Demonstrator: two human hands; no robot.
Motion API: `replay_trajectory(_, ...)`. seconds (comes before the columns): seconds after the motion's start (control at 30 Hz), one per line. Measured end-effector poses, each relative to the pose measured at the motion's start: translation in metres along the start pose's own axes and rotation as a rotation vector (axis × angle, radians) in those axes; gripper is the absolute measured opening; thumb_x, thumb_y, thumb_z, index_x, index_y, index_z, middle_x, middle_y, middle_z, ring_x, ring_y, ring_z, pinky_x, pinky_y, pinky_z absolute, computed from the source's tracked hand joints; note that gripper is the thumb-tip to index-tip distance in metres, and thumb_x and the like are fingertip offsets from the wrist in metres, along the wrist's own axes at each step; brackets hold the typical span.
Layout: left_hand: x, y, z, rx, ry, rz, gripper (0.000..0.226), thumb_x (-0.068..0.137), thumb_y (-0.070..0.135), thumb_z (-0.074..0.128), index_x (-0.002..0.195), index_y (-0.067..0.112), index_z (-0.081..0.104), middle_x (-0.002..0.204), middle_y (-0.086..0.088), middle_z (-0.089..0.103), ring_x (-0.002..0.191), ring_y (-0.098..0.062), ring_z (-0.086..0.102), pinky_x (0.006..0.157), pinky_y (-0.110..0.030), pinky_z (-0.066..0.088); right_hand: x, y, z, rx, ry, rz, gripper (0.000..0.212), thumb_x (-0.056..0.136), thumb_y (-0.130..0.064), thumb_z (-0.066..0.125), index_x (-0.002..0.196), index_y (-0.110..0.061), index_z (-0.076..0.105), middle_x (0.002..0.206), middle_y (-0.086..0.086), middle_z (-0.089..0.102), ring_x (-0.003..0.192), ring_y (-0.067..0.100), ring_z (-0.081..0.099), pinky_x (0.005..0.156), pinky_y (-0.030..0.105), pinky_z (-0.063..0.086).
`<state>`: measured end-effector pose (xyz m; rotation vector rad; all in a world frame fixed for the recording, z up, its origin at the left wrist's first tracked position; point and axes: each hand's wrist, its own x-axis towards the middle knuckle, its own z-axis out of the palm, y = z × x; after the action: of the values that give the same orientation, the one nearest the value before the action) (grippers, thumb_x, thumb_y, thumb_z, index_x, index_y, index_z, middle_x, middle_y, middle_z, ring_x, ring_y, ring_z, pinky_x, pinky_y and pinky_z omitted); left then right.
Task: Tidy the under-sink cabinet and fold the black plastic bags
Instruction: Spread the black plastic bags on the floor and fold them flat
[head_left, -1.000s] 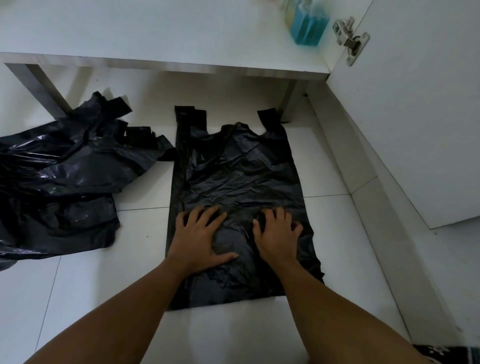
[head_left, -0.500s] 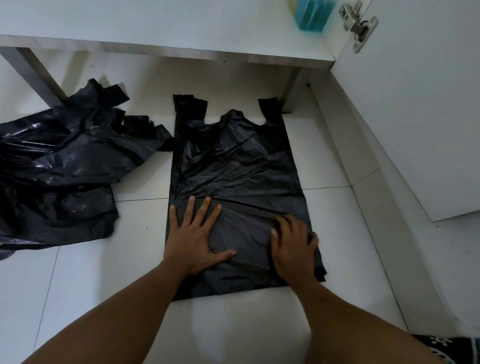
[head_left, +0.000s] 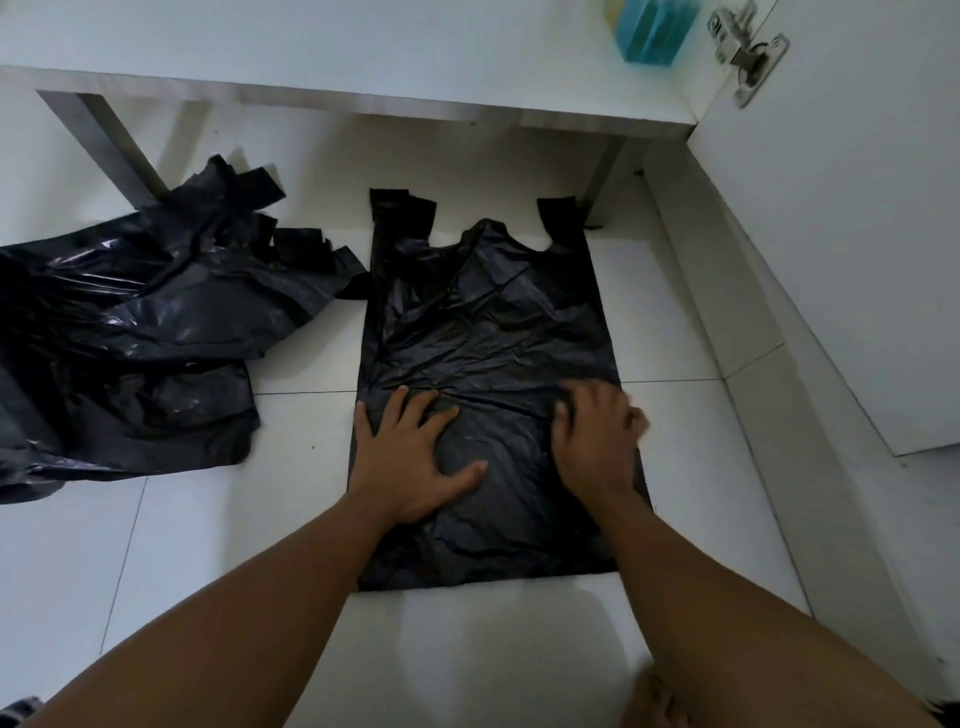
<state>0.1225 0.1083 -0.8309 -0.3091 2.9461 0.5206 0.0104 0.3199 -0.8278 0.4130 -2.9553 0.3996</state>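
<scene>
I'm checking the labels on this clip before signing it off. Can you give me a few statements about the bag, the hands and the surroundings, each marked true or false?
1. Both hands rest on the flat black bag. True: the left hand lies flat with its fingers spread, and the right hand, blurred, is near the bag's right edge.
2. The flat bag's handles point toward the person. False: they point away, toward the cabinet.
3. A crumpled pile of black bags lies to the left of the flat bag. True.
4. The flat bag is already folded in half. False: it lies spread out at full length on the tiled floor.
5. A blue item sits on the cabinet shelf. True.
</scene>
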Motion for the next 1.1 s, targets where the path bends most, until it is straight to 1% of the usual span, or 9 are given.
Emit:
replay_trajectory(0.1, 0.016, 0.009, -0.014, 0.116, 0.02, -0.023, 0.082, 0.082, 0.08, 0.024, 0.148, 0.034, 0.037, 0.15, 0.003, 0.04, 0.142, -0.027, 0.029, 0.115, -0.07, 0.002, 0.001, -0.032, 0.02, -0.027, -0.175, -0.279, 0.024, 0.096, -0.031, 0.048, 0.115, -0.026, 0.062, 0.119, 0.002, 0.055, 0.112, 0.025, 0.048, 0.094, 0.046, 0.033)
replay_trajectory(0.3, 0.025, -0.001, 0.007, 0.154, 0.161, 0.031, 0.068, 0.09, 0.069, 0.032, 0.134, 0.021, 0.052, 0.138, -0.009, 0.049, 0.132, -0.033, 0.039, 0.119, -0.061, 0.014, -0.003, -0.026, 0.033, 0.012, -0.177, -0.303, 0.025, 0.098, -0.034, 0.046, 0.119, -0.029, 0.058, 0.125, 0.0, 0.052, 0.115, 0.022, 0.045, 0.095, 0.044, 0.033)
replay_trajectory(0.4, 0.021, -0.008, 0.016, 0.078, 0.192, 0.028, 0.073, 0.091, 0.072, 0.031, 0.144, 0.024, 0.045, 0.152, -0.008, 0.039, 0.145, -0.034, 0.028, 0.122, -0.057, 0.012, 0.012, 0.004, 0.025, 0.015, -0.16, -0.202, 0.028, 0.099, -0.036, 0.047, 0.122, -0.024, 0.057, 0.128, 0.004, 0.051, 0.117, 0.027, 0.045, 0.098, 0.047, 0.033)
replay_trajectory(0.53, 0.022, -0.007, 0.013, 0.105, 0.077, -0.033, 0.098, 0.083, 0.088, 0.012, 0.161, 0.029, 0.006, 0.169, -0.005, 0.002, 0.153, -0.035, -0.011, 0.121, -0.06, -0.007, 0.051, 0.059, 0.006, -0.053, -0.079, 0.249, 0.037, 0.099, -0.036, 0.045, 0.13, -0.017, 0.053, 0.134, 0.013, 0.048, 0.123, 0.033, 0.04, 0.102, 0.054, 0.031)
replay_trajectory(0.6, 0.024, -0.007, 0.013, 0.129, 0.038, -0.043, 0.103, 0.08, 0.093, 0.01, 0.16, 0.03, -0.005, 0.168, -0.003, -0.011, 0.151, -0.034, -0.022, 0.118, -0.064, -0.009, 0.077, 0.049, -0.002, -0.008, 0.027, 0.299, 0.037, 0.098, -0.032, 0.048, 0.13, -0.015, 0.054, 0.134, 0.014, 0.048, 0.124, 0.033, 0.039, 0.102, 0.053, 0.03)
replay_trajectory(0.67, 0.025, -0.007, 0.015, 0.143, 0.025, -0.045, 0.104, 0.08, 0.093, 0.013, 0.16, 0.029, -0.004, 0.168, -0.004, -0.011, 0.151, -0.035, -0.023, 0.118, -0.065, -0.007, 0.099, 0.009, -0.002, 0.071, 0.027, 0.021, 0.03, 0.098, -0.029, 0.048, 0.124, -0.016, 0.056, 0.128, 0.012, 0.05, 0.118, 0.031, 0.041, 0.097, 0.048, 0.032)
replay_trajectory(0.77, 0.026, -0.007, 0.015, 0.159, 0.042, -0.046, 0.104, 0.081, 0.092, 0.018, 0.161, 0.027, 0.005, 0.169, -0.007, -0.003, 0.152, -0.038, -0.016, 0.118, -0.065, -0.005, 0.117, -0.067, 0.016, 0.045, -0.181, -0.547, 0.023, 0.098, -0.029, 0.044, 0.114, -0.021, 0.058, 0.117, 0.006, 0.05, 0.11, 0.028, 0.045, 0.09, 0.044, 0.035)
replay_trajectory(0.83, 0.027, -0.007, 0.015, 0.165, 0.039, -0.04, 0.104, 0.081, 0.091, 0.019, 0.161, 0.025, 0.006, 0.169, -0.009, -0.001, 0.152, -0.039, -0.015, 0.12, -0.062, -0.005, 0.124, -0.104, 0.032, -0.027, -0.313, -0.79, 0.025, 0.099, -0.03, 0.041, 0.116, -0.021, 0.057, 0.118, 0.004, 0.049, 0.111, 0.027, 0.044, 0.088, 0.044, 0.034)
replay_trajectory(1.1, 0.03, -0.008, 0.014, 0.103, 0.018, -0.046, 0.105, 0.081, 0.089, 0.024, 0.161, 0.024, 0.007, 0.168, -0.009, -0.004, 0.151, -0.038, -0.018, 0.123, -0.057, -0.003, 0.195, -0.168, 0.088, -0.032, -0.385, -0.746, 0.042, 0.101, -0.038, 0.034, 0.138, -0.02, 0.045, 0.142, 0.007, 0.04, 0.13, 0.03, 0.036, 0.102, 0.049, 0.031)
